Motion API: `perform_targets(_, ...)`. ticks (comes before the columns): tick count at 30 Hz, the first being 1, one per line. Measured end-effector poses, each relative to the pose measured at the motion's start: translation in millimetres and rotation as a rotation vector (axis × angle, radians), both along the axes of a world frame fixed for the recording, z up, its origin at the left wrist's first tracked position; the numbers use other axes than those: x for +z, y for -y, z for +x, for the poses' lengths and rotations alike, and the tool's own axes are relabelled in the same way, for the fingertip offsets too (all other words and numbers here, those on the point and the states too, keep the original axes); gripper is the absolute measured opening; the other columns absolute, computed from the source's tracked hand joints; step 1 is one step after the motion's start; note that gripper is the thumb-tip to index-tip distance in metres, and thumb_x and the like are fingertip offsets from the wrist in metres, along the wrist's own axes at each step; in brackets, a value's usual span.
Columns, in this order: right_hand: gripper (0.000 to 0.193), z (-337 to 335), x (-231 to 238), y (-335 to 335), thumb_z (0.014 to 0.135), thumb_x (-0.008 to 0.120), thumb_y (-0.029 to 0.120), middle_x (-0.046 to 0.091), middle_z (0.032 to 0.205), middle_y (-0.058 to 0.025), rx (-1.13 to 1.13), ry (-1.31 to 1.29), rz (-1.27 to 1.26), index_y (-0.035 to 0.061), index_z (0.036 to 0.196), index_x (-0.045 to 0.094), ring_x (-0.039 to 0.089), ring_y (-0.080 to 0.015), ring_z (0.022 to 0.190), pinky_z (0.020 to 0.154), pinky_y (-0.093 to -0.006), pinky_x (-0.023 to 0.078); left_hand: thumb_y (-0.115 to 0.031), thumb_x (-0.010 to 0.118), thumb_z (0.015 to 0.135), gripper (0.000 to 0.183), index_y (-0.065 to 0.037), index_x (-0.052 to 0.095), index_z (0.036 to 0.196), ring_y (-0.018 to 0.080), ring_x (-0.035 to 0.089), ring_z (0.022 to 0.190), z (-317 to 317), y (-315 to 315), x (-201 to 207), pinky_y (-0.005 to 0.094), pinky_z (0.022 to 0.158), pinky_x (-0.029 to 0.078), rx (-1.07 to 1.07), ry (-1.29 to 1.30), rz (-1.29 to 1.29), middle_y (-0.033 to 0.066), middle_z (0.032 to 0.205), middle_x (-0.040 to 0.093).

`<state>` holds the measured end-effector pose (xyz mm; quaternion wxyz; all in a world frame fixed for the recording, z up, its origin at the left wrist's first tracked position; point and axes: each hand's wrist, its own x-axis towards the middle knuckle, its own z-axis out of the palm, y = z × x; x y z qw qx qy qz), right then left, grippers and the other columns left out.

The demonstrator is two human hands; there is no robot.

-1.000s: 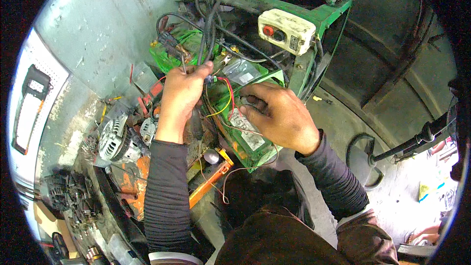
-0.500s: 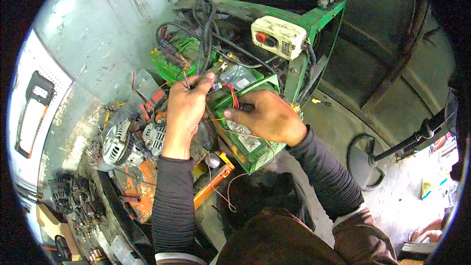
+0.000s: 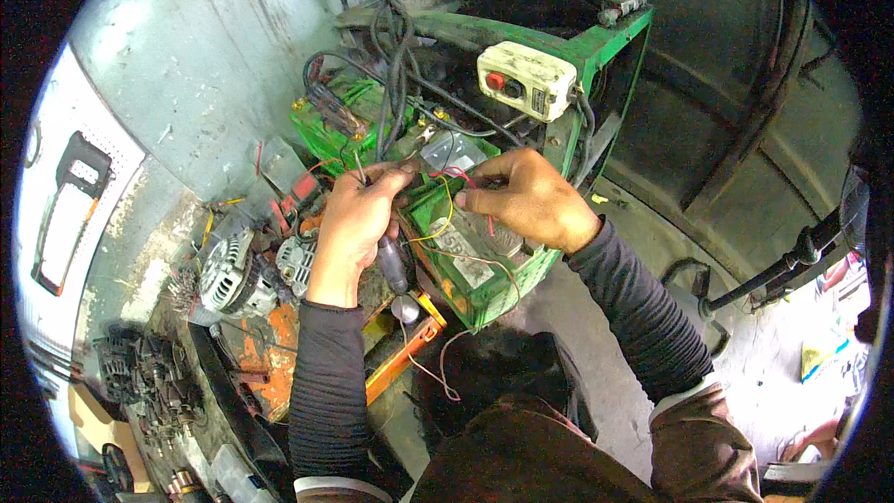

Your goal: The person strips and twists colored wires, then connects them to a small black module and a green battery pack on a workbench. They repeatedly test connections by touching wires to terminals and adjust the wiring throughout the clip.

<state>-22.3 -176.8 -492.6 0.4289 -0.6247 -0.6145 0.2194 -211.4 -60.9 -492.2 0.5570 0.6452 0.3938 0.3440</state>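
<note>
My left hand [image 3: 358,214] is closed round a slim probe-like tool. Its thin metal tip [image 3: 359,166] pokes out above the knuckles, and what looks like its dark handle [image 3: 392,265] shows below the palm. The same hand's thumb and fingertips pinch the end of a small wire bundle, mostly hidden. Pink-red wires [image 3: 453,170] and a yellow wire [image 3: 451,211] run from there toward my right hand [image 3: 531,197], whose thumb and forefinger pinch a red wire. Both hands are above a green-cased battery [image 3: 475,291] with a pale label.
A second green battery [image 3: 307,135] with cable clamps sits behind. Black cables [image 3: 396,65] hang near a green metal frame [image 3: 610,42] bearing a cream switch box [image 3: 526,81]. Alternators [image 3: 233,272] lie at left. A thin loose wire [image 3: 445,368] dangles near an orange bar [image 3: 400,361].
My right hand has moved up and slightly right, spreading the red and yellow wires away from my left hand. The left hand stays nearly in place.
</note>
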Motion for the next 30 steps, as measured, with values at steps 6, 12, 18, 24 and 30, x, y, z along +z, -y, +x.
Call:
perform_targets(6,0.034,-14.1,8.9,-0.2,0.089,0.074,0.032,0.059,0.060,-0.0009,0.078,-0.204,-0.254,-0.0015,0.084,0.070,0.052,-0.0074,0.047,0.041,-0.0257,0.040,-0.023,0.064,0.096,0.023,-0.005,0.073,0.108,0.0083,0.054,0.064,-3.1,4.3,5.9,0.0251,0.045,0.038,-0.020,-0.008,0.014,-0.0001,0.088,0.067)
perform_targets(12,0.028,-19.9,7.3,-10.3,0.091,0.073,0.028,0.058,0.060,-0.0003,0.025,-0.460,-0.424,0.0021,0.084,0.067,0.046,-0.0067,0.042,0.036,-0.0247,0.031,-0.026,0.063,0.098,0.029,0.000,0.072,0.107,0.0081,0.048,0.044,4.1,6.4,5.0,0.0259,0.039,0.038,-0.018,0.064,0.031,0.0016,0.070,0.062)
perform_targets(18,0.020,-13.6,-1.3,-13.1,0.097,0.068,0.023,0.049,0.060,0.0017,0.066,-0.927,-0.383,0.0066,0.087,0.061,0.036,-0.0037,0.042,0.036,-0.0223,0.024,-0.052,0.051,0.102,0.054,-0.001,0.068,0.111,0.0097,0.050,0.044,-8.0,-0.4,-3.7,0.0260,0.039,0.039,0.152,0.047,0.019,0.0019,0.071,0.061)
perform_targets(24,0.016,-14.3,-5.7,-7.6,0.099,0.062,0.020,0.047,0.064,0.0011,0.075,-1.139,-0.333,0.0089,0.090,0.056,0.036,-0.0066,0.046,0.037,-0.0233,0.024,-0.050,0.054,0.102,0.040,-0.011,0.058,0.110,0.0100,0.044,0.047,-26.7,2.8,-19.0,0.0236,0.039,0.034,0.253,0.098,-0.063,0.0012,0.073,0.059)
perform_targets(30,0.013,-12.6,-15.2,-3.0,0.100,0.061,0.020,0.043,0.065,0.0021,0.078,-1.220,-0.326,0.0102,0.096,0.053,0.034,-0.0080,0.047,0.037,-0.0258,0.024,-0.051,0.063,0.095,0.036,-0.016,0.057,0.102,0.0144,0.050,0.064,-60.1,19.9,-32.4,0.0333,0.049,0.038,0.024,0.481,-0.551,-0.0007,0.080,0.054)
